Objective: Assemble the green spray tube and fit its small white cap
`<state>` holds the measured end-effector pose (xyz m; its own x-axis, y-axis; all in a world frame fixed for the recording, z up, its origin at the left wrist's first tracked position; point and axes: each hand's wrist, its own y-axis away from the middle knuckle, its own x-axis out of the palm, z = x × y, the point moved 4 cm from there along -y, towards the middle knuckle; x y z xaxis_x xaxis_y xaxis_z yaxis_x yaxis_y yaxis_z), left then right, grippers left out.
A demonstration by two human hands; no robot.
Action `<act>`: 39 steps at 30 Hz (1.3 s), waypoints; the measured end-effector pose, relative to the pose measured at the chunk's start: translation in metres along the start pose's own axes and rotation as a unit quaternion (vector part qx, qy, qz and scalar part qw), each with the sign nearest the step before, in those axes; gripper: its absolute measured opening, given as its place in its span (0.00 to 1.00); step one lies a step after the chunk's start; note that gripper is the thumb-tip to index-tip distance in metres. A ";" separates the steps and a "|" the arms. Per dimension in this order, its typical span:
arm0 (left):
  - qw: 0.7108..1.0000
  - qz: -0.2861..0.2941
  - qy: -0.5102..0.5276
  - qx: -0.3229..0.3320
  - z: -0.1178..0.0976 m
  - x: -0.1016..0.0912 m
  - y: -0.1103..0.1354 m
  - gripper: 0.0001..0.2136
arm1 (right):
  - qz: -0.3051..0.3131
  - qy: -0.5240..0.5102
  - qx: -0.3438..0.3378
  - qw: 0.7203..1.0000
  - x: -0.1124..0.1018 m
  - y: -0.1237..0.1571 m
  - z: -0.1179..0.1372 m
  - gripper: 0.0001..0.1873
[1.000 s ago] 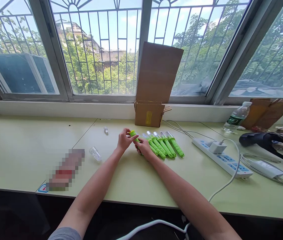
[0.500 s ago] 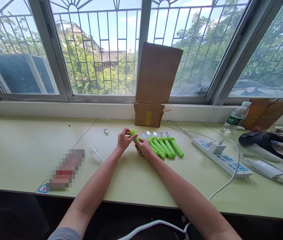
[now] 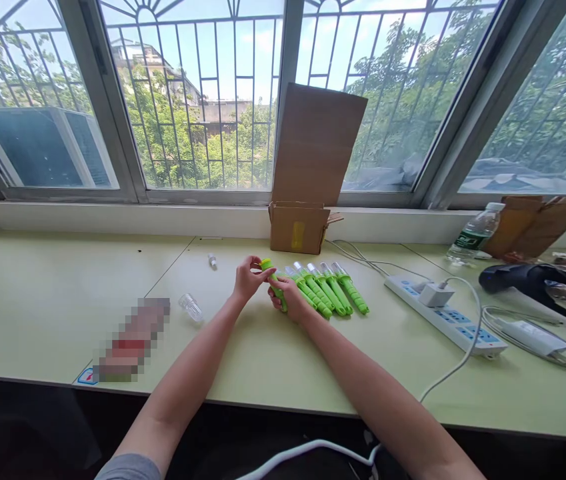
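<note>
My right hand (image 3: 290, 297) is closed around a bright green plastic handle (image 3: 277, 291), which leans with its wider yellow-green top end (image 3: 265, 265) up and to the left. At that top end, the fingers of my left hand (image 3: 249, 279) pinch the rim. Just right of my hands lies a row of several similar green handles with clear tips (image 3: 331, 288), side by side on the table. A clear ribbed plastic cap (image 3: 191, 308) rests left of my left hand. Farther back is a small clear-and-white piece (image 3: 213, 261).
An open cardboard box (image 3: 295, 228) stands against the window sill. To the right are a white power strip (image 3: 445, 317) with cables, a coiled cable with an adapter (image 3: 533, 337), a bottle (image 3: 476, 235) and a black strap (image 3: 527, 280). A pixelated item (image 3: 135, 340) lies left.
Both hands keep nearly the same place on the green handle, with only slight finger movement. Nothing else on the table has moved.
</note>
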<state>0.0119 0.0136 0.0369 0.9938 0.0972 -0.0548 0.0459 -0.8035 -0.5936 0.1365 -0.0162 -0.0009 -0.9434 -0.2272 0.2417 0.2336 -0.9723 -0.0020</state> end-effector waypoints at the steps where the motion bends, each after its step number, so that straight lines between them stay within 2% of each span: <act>1: 1.000 -0.002 -0.001 -0.003 0.001 -0.001 0.000 0.21 | 0.004 -0.012 0.006 1.000 0.002 0.000 -0.001 0.18; 13: 1.000 -0.005 -0.013 0.001 0.001 -0.003 -0.001 0.21 | 0.035 -0.066 0.039 0.996 0.005 0.002 -0.002 0.16; 26: 0.999 -0.010 -0.039 -0.007 0.006 -0.005 -0.004 0.21 | 0.037 -0.061 0.057 0.996 0.003 0.001 -0.002 0.16; 34: 0.995 -0.015 0.056 -0.075 0.003 0.003 0.000 0.21 | 0.057 -0.090 0.050 0.993 0.005 0.001 -0.002 0.15; 39: 0.992 -0.015 0.086 -0.087 0.006 0.004 0.000 0.21 | 0.066 -0.117 0.051 0.990 0.003 -0.002 -0.005 0.15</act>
<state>0.0155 0.0176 0.0324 0.9936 0.0319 0.1080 0.0769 -0.8928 -0.4439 0.1320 -0.0153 -0.0052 -0.8256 -0.3221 0.4634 0.3856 -0.9215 0.0465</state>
